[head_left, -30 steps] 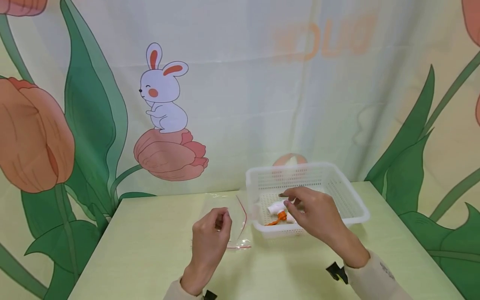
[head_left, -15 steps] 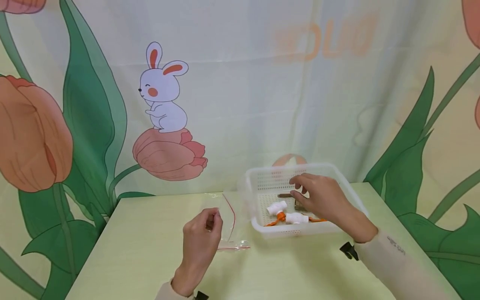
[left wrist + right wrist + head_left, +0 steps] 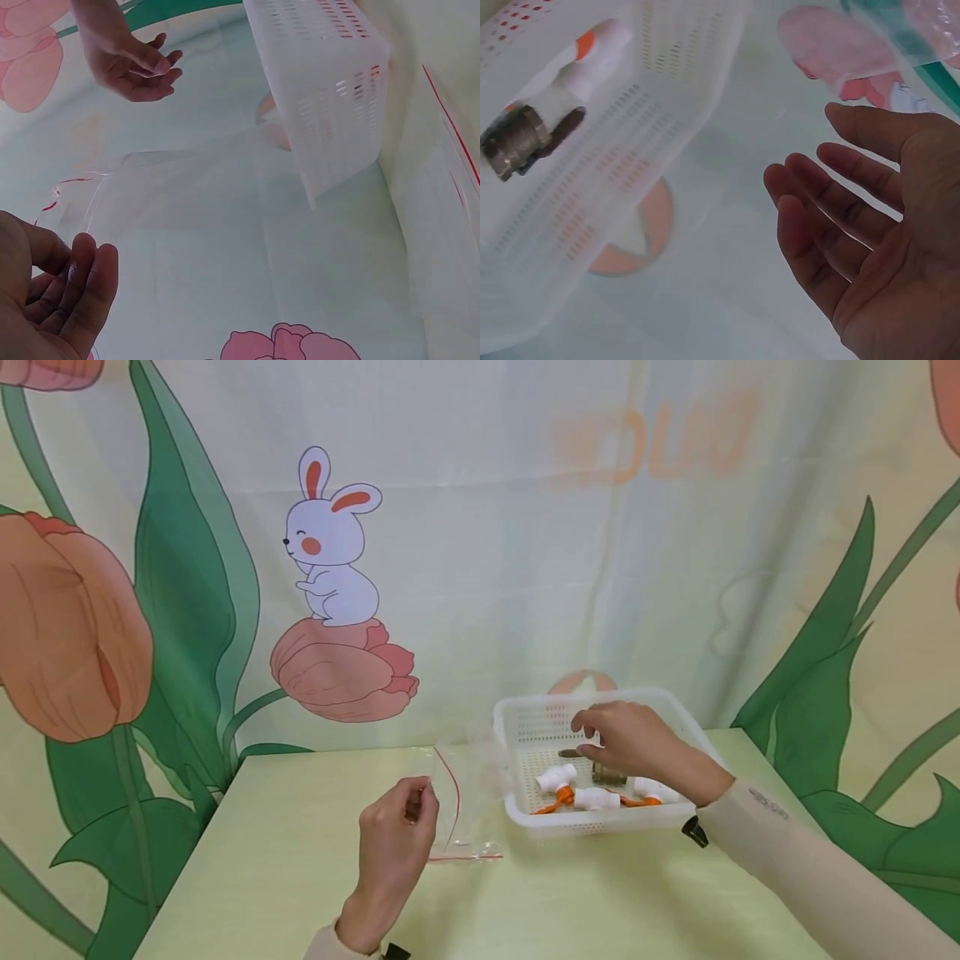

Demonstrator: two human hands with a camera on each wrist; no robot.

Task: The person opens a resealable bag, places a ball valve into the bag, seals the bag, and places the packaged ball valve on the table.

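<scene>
My left hand [image 3: 397,831] pinches the edge of a clear zip bag [image 3: 165,187] between thumb and fingers, and the bag hangs away from the fingertips. Part of its red seal line shows near the fingers in the left wrist view. My right hand [image 3: 630,739] hovers above the white basket [image 3: 517,810] with relaxed, slightly bent fingers, holding nothing. Inside the basket lie several white pipe valves [image 3: 597,799] with orange handles. Beside them is a metal valve [image 3: 516,141] with a dark lever, partly hidden by my right hand in the head view.
Another clear bag with a red line [image 3: 442,202] lies flat on the pale table [image 3: 285,843], left of the basket. A printed curtain [image 3: 465,568] with tulips and a rabbit stands right behind the table.
My left hand has shifted a little left, carrying the bag and its red line with it. The right hand has risen and moved back, uncovering more valves in the basket.
</scene>
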